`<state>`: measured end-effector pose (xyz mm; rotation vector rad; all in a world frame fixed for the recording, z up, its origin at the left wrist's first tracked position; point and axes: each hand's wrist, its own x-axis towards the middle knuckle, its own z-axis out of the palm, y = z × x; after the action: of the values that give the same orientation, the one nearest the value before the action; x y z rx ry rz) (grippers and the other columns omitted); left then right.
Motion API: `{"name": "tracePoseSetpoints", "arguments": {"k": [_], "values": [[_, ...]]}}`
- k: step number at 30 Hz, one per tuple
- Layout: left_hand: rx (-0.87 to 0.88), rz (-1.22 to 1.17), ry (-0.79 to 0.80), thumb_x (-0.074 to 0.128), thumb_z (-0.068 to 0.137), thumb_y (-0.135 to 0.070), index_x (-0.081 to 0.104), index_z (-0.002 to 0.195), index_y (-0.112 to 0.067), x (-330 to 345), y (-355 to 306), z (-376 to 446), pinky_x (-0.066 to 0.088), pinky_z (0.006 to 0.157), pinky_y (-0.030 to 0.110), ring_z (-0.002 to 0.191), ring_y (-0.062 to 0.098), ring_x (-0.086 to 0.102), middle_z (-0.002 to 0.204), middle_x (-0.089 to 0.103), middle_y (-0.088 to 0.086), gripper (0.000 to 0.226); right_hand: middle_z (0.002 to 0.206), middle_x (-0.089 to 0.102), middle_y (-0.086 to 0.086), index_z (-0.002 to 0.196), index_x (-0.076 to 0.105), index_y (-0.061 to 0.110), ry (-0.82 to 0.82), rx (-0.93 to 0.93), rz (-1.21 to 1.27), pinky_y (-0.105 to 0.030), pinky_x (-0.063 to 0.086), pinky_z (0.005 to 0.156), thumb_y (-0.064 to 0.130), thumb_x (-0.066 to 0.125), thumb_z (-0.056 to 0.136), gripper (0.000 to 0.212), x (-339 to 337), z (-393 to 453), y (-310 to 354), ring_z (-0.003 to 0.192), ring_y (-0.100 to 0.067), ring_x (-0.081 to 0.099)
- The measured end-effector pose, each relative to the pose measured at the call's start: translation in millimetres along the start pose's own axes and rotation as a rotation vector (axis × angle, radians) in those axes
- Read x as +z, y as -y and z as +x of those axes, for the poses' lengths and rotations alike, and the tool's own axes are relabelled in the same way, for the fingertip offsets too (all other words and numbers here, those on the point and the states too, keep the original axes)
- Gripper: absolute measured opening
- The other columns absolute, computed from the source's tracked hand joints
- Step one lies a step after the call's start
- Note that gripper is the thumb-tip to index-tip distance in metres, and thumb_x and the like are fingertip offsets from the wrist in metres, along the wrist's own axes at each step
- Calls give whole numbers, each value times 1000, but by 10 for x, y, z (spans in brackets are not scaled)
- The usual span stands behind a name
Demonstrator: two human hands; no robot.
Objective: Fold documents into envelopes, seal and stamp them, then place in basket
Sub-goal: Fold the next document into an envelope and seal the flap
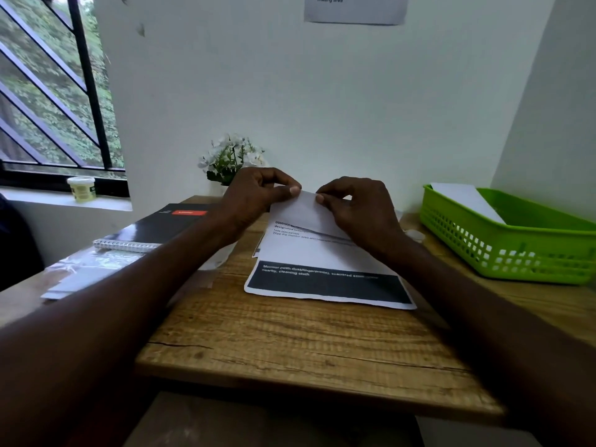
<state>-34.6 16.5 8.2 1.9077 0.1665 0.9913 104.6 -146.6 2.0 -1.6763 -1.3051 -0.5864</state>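
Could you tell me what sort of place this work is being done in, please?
Probably a small office mailing corner. A wall sign reads "mailing area", a green basket on the wooden desk holds a white envelope, and both hands fold a printed document.

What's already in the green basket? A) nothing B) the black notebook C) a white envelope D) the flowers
C: a white envelope leans inside the green basket at its far left end, while both hands are off to its left on the paper.
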Motion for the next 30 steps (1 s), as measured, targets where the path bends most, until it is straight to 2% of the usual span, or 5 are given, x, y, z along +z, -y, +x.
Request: {"name": "tracePoseSetpoints", "arguments": {"k": [5, 9, 17, 25, 30], "values": [[-50, 12, -127, 84, 72, -37, 81, 83, -24, -155, 91, 115, 51, 77, 46, 82, 28, 61, 86, 70, 23, 17, 94, 79, 13, 94, 81, 31, -72, 122, -157, -43, 51, 94, 38, 71, 89, 14, -91, 54, -67, 95, -13, 71], [-72, -21, -172, 84, 79, -22, 79, 77, -22, -238, 130, 155, 54, 90, 61, 86, 25, 65, 75, 72, -4, 6, 101, 78, 9, 94, 82, 30, -133, 268, -210, -43, 52, 93, 44, 70, 88, 19, -162, 103, -152, 101, -20, 69], [-139, -87, -254, 82, 74, -21, 79, 71, -23, -312, 125, 138, 55, 91, 55, 89, 27, 68, 98, 78, 13, 5, 104, 77, -4, 98, 79, 18, -322, 537, -181, -34, 49, 81, 25, 63, 93, 18, -268, 92, -331, 103, -30, 69], [-73, -81, -182, 85, 67, -41, 78, 78, -26, -249, 56, 116, 45, 76, 44, 84, 26, 57, 74, 63, 0, 20, 127, 66, 11, 119, 69, 32, -176, 99, -102, -49, 46, 100, 65, 58, 92, 44, -128, 49, -120, 117, -14, 61], [-32, -123, -115, 88, 69, -42, 78, 88, -19, -197, 61, 107, 33, 65, 42, 72, 26, 39, 68, 36, 7, 32, 113, 70, 13, 97, 77, 32, -68, 21, -158, -49, 47, 96, 50, 64, 88, 24, -138, 85, -175, 109, -13, 63]]}}
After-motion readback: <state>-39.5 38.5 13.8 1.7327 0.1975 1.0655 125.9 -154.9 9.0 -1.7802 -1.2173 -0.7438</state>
